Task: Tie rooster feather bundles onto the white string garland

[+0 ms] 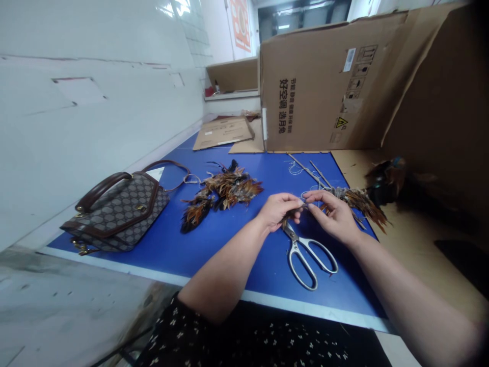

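Note:
My left hand point(281, 210) is closed around a small bunch of dark brown feathers point(289, 218), whose tips hang below the fingers. Against it, my right hand point(333, 214) pinches with thumb and forefinger at the quill ends; what lies between those fingertips is too small to make out. Silver-handled scissors point(305, 255) rest on the blue table just below both hands, blades partly under the feathers. To the left lies a loose pile of brown and black feathers point(229, 188). Beyond my right hand, feathers fastened along a cord point(362, 204) stretch to the right.
Thin sticks point(305, 169) and pale thread point(295, 167) lie behind my hands. A patterned handbag point(122, 209) stands at the left of the blue table point(214, 255). Flat cardboard point(223, 133) and a large carton point(324, 92) fill the back. Dark feathers point(385, 178) sit at the right.

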Tool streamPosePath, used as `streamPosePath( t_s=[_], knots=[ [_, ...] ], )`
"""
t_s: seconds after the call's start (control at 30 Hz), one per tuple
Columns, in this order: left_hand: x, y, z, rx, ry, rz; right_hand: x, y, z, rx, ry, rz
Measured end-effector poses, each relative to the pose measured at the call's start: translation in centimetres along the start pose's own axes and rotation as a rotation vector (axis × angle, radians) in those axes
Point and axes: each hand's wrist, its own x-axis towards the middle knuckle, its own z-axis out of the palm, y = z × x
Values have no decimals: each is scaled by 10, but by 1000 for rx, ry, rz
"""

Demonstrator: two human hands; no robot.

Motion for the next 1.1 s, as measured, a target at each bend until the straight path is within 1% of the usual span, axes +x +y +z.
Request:
streamPosePath(
  t_s=[0.13,0.27,0.6,0.7,0.87,1.0,1.03,1.1],
  knots=[
    [-1,-1,0,6,-36,17,-3,3,3,18,-29,82],
    [-2,0,1,28,-47,31,-3,4,5,24,-32,114],
    [0,-6,3,127,-11,119,-2,6,2,-9,5,88],
    [0,-7,4,135,-4,150,-1,6,1,1,6,103],
    [1,-9,4,133,2,176,-1,5,2,83,-3,176],
    [2,-11,3,114,-11,181,0,2,2,187,29,237],
    [2,-11,4,106,-18,181,0,1,1,214,20,254],
    [1,-11,5,86,-31,177,2,0,-3,286,-53,305]
  ],
)
